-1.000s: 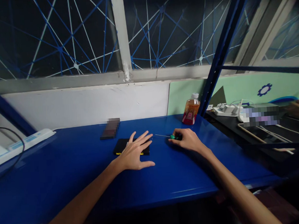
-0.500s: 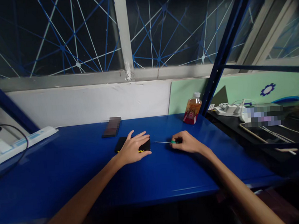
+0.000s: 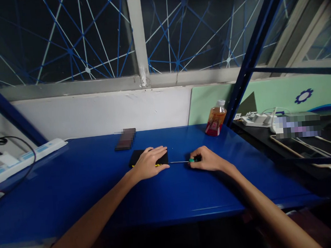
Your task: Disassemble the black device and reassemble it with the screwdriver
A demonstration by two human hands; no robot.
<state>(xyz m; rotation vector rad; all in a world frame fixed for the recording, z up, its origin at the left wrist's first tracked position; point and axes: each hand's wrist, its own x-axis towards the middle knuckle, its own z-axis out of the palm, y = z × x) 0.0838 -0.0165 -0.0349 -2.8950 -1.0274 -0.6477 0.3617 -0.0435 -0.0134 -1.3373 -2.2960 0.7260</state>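
A flat black box (image 3: pixel 136 155) with yellow marks along its near side lies on the blue table (image 3: pixel 170 195). My left hand (image 3: pixel 149 163) rests over its top, fingers reaching across and the thumb along the near edge, gripping it against the table. From the right, my right hand (image 3: pixel 206 159) pinches the green and black handle of a thin screwdriver (image 3: pixel 179 162). The shaft points left, its tip at the box's right edge; whether it sits in a screw or hole is too small to tell.
Behind the box lies a dark, partly blurred slab (image 3: pixel 125 139). A drink bottle (image 3: pixel 216 118) stands at the back right by a blue post (image 3: pixel 250 63). At the left is a white power strip (image 3: pixel 51 148); cables and another strip (image 3: pixel 257 120) lie on the black surface at right.
The screwdriver's tip has moved left and down to the box's edge. My left hand's fingers have drawn closer together on the box. The view has shifted slightly.
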